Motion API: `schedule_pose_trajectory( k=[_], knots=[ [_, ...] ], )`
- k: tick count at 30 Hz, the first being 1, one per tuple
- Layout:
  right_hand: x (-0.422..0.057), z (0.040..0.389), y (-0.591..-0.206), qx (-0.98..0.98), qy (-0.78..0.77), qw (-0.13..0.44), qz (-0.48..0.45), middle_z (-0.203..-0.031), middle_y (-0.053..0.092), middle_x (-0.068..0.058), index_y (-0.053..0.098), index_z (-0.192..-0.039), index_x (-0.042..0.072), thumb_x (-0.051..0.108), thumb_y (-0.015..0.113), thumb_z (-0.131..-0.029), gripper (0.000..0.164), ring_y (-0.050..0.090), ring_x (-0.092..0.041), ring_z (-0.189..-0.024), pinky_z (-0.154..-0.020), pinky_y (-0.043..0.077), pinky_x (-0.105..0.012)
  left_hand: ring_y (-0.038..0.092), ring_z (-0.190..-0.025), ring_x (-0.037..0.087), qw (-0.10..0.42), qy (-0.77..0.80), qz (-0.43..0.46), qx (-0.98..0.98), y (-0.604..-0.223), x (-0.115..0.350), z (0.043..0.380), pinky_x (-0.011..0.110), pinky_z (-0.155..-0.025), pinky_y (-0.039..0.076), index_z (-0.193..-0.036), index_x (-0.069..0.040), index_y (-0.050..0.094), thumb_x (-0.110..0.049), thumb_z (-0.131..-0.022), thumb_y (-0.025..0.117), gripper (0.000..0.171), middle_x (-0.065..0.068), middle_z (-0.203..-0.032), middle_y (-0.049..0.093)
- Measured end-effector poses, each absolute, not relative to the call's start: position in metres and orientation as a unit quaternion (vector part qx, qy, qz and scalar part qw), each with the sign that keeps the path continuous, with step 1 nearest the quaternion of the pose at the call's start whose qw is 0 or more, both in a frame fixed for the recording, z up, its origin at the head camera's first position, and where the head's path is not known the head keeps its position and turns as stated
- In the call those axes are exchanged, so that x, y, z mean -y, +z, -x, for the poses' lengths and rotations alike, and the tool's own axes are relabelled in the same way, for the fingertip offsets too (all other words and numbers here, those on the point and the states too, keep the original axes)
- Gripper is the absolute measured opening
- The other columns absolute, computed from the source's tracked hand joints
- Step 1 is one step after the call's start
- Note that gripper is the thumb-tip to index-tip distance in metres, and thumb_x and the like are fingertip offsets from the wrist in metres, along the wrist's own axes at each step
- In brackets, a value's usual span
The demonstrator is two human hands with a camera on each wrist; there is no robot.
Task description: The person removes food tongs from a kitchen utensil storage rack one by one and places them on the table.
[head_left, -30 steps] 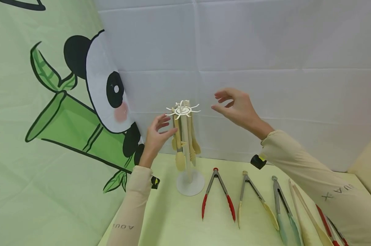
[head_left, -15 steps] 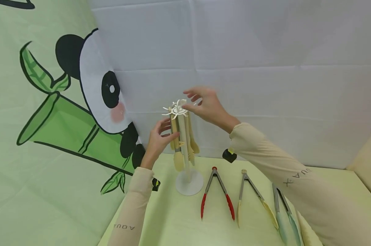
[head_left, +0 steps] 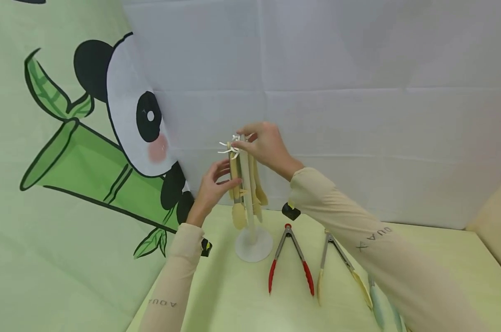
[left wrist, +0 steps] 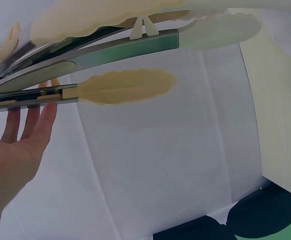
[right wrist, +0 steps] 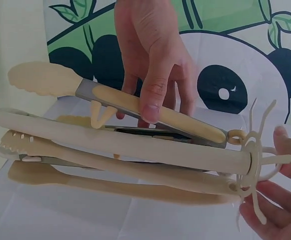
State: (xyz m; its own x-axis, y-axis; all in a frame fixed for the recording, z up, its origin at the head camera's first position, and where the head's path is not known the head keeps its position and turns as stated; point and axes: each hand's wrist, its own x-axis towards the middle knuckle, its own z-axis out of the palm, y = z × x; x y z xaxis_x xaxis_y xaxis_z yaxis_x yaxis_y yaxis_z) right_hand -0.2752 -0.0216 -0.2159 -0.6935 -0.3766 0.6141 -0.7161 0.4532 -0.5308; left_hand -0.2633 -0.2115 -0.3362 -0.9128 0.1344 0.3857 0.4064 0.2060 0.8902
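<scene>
A white utensil stand (head_left: 253, 245) stands upright on the table, with several beige-headed utensils hanging around its post. My left hand (head_left: 213, 189) reaches in from the left and holds metal tongs (right wrist: 163, 112) with beige heads; in the right wrist view its thumb lies along one arm, the fingers behind. At the top, my right hand (head_left: 267, 143) grips the stand's hook ring (right wrist: 255, 165) from the right, covering part of it in the head view. A slotted utensil (right wrist: 20, 145) and a spoon-like one (right wrist: 45, 175) hang beside the post.
Spread on the table (head_left: 217, 295) right of the stand lie red-tipped tongs (head_left: 307, 276) and yellow-tipped tongs (head_left: 361, 286). Teal-tipped tongs (head_left: 376, 302) are partly hidden under my right sleeve. Behind hangs a white cloth (head_left: 337, 55); a green panda-printed cloth (head_left: 51, 240) is at left.
My right hand has moved left from open space onto the top of the stand. My left hand stays at the hanging tongs. The right sleeve now covers more of the table's right side.
</scene>
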Motion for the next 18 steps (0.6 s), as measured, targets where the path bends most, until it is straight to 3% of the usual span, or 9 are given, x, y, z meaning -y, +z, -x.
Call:
schedule_pose_trajectory(
  k=[5,18],
  knots=[
    [0.024,0.275,-0.209,0.83,0.401,0.221,-0.319,-0.093,0.072,-0.007,0.076,-0.088,0.006,0.019,0.075,-0.081,0.014,0.067,-0.019,-0.077,-0.067,0.052,-0.026,0.041,-0.127,0.028,0.098,-0.605,0.169,0.772,-0.33,0.212,0.262,0.047,-0.101,0.038,-0.14,-0.013,0.042,-0.015,-0.086,0.07,0.061,0.008,-0.139,0.044],
    [0.018,0.282,-0.204,0.827,0.415,0.19,-0.328,-0.094,0.072,-0.01,0.075,-0.088,0.003,0.016,0.076,-0.08,0.015,0.067,-0.02,-0.077,-0.068,0.052,-0.026,0.046,-0.122,0.034,0.133,-0.597,0.161,0.774,-0.309,0.202,0.239,0.045,-0.099,0.041,-0.137,-0.003,0.045,-0.007,-0.086,0.068,0.056,0.017,-0.134,0.048]
  ],
)
